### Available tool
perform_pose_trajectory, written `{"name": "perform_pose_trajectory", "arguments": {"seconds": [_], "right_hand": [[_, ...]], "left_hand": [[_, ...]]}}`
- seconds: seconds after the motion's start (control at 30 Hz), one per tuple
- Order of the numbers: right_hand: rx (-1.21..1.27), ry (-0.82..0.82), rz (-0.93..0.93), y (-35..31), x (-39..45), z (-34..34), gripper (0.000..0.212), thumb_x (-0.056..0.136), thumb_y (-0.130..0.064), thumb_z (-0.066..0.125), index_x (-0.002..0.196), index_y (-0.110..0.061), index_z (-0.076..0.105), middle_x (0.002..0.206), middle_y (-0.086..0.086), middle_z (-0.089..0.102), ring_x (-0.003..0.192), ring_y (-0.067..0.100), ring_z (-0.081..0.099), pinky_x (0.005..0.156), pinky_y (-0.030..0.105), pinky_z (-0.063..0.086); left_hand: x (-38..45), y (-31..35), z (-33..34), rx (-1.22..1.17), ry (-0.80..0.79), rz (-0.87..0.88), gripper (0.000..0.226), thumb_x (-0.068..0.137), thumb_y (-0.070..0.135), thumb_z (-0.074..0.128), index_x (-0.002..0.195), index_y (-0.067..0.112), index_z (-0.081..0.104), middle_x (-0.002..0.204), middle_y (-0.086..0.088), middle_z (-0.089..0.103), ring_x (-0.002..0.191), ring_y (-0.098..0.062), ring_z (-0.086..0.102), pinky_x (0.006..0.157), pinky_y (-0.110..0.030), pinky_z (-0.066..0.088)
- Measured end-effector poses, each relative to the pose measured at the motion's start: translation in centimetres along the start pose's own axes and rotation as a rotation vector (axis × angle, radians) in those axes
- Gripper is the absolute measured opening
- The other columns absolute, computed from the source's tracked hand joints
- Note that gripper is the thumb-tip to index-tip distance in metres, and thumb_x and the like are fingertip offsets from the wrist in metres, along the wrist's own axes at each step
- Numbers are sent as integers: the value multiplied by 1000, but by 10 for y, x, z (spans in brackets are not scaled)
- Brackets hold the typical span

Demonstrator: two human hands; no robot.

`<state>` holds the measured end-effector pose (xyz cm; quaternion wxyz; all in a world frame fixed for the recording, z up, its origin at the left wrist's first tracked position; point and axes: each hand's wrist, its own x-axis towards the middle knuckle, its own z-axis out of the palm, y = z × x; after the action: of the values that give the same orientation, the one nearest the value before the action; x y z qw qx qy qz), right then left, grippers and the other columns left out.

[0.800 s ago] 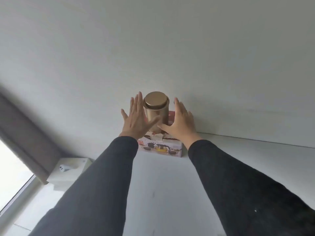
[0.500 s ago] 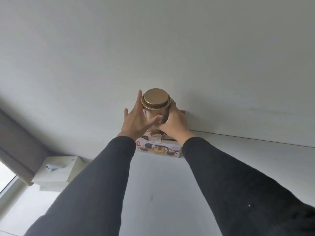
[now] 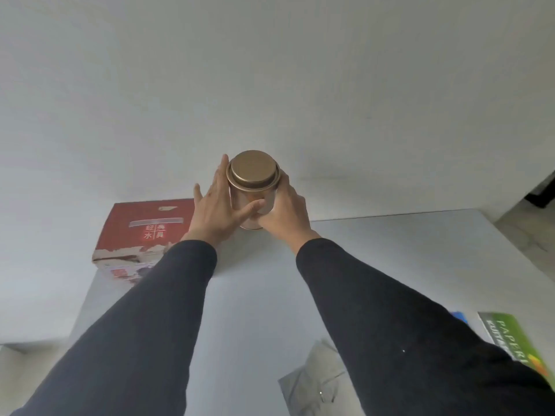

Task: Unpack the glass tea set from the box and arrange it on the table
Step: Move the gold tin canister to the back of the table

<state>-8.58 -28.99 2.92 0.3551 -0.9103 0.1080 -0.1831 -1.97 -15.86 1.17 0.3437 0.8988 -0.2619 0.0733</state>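
Nearest the camera, well short of the gold tin (image 3: pixel 253 190): a green paper pack (image 3: pixel 519 345) with white lettering, off to the tin's near right at the table's (image 3: pixel 255 310) edge, a sliver of something blue (image 3: pixel 461 316) just beside it. A crumpled clear plastic bag (image 3: pixel 318 382) a bit left of that, still far on the near side of the tin. Two dark sleeves (image 3: pixel 375 310) reaching forward across the white table from there.

Further out, the tin itself – round, gold, lid on, upright, clasped between both hands near the table's far edge. Can't tell whether its base touches the table or sits just above it; the hands cover the bottom. Left hand (image 3: pixel 217 211) pressed flat against the tin's left side, fingers straight and pointing up, thumb stretched across the front. Right hand (image 3: pixel 285 210) wrapped around the tin's right side, fingers curled behind it, thumb tucked low at the front, touching the left thumb.

Left of the tin and just behind the left wrist: the red box (image 3: pixel 144 232) – lying flat at the table's far left corner, flaps closed, white characters on the lid, a printed picture on the near face partly hidden by the left sleeve. Tea set not visible, box not opened.

Beyond the tin, plain pale wall (image 3: pixel 270 70).
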Motion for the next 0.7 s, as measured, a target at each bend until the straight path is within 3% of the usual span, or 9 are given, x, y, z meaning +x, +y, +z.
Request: {"name": "perform_pose_trajectory", "arguments": {"seconds": [0.1, 0.33, 0.5, 0.7], "right_hand": [[-43, 53, 66, 44, -10, -57, 89, 69, -34, 77, 141, -18, 28, 132, -1, 54, 120, 24, 51, 100, 34, 40], [-73, 90, 197, 171, -21, -157, 95, 65, -35, 80, 142, -22, 24, 135, 0, 51, 122, 26, 49, 102, 40, 40], [24, 30, 289, 271, -9, -202, 96, 65, -35, 81, 140, -28, 22, 134, -4, 51, 119, 23, 52, 95, 35, 46], [52, -17, 297, 358, 25, -231, 87, 72, -29, 78, 139, -23, 24, 131, -1, 52, 117, 22, 52, 94, 31, 45]], "left_hand": [[11, 58, 47, -54, -66, 56, 109, 77, 69, 54, 151, 22, -11, 158, 9, 19, 144, -13, 24, 118, -52, -2], [27, 176, 169, -113, -171, 96, 105, 81, 67, 52, 151, 19, -10, 160, 5, 11, 148, -15, 13, 118, -50, -2], [44, 231, 260, -126, -269, 20, 103, 82, 64, 53, 151, 20, -10, 160, 4, 11, 148, -17, 11, 119, -51, -2], [77, 265, 338, -110, -311, -52, 93, 87, 56, 53, 152, 22, -4, 160, 5, 11, 147, -18, 16, 118, -52, 7]]}}
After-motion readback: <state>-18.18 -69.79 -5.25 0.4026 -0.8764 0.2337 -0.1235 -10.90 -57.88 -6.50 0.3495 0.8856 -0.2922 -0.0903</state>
